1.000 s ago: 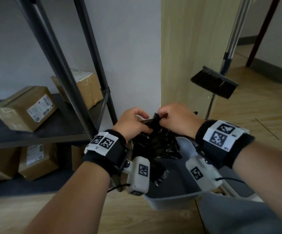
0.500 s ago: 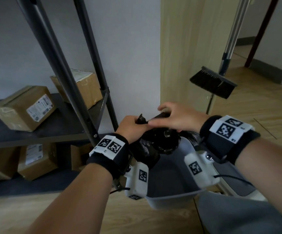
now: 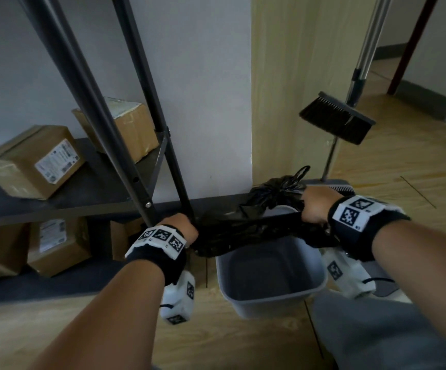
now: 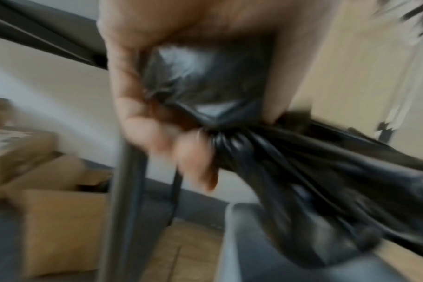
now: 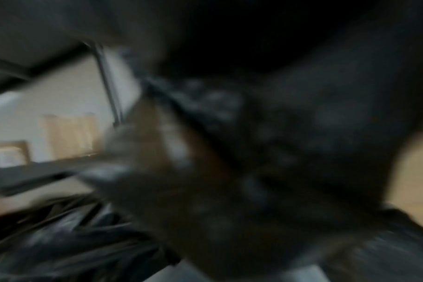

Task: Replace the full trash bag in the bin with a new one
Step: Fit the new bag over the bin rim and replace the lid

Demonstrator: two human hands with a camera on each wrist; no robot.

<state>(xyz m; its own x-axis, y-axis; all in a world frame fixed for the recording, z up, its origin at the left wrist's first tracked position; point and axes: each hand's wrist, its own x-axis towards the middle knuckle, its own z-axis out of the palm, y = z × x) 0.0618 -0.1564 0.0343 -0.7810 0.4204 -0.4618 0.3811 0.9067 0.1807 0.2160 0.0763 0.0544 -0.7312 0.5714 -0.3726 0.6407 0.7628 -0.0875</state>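
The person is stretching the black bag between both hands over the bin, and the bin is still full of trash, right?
Not quite. The left hand and right hand do stretch the black bag over the bin, but the bin is empty: the head view shows its bare grey inside. A tied full bag sits behind it.

Our black trash bag [image 3: 246,231], grey bin [image 3: 272,300], brown boxes [image 3: 33,161], black-and-white checkered wristbands [image 3: 163,237], pale wooden floor [image 3: 243,343].
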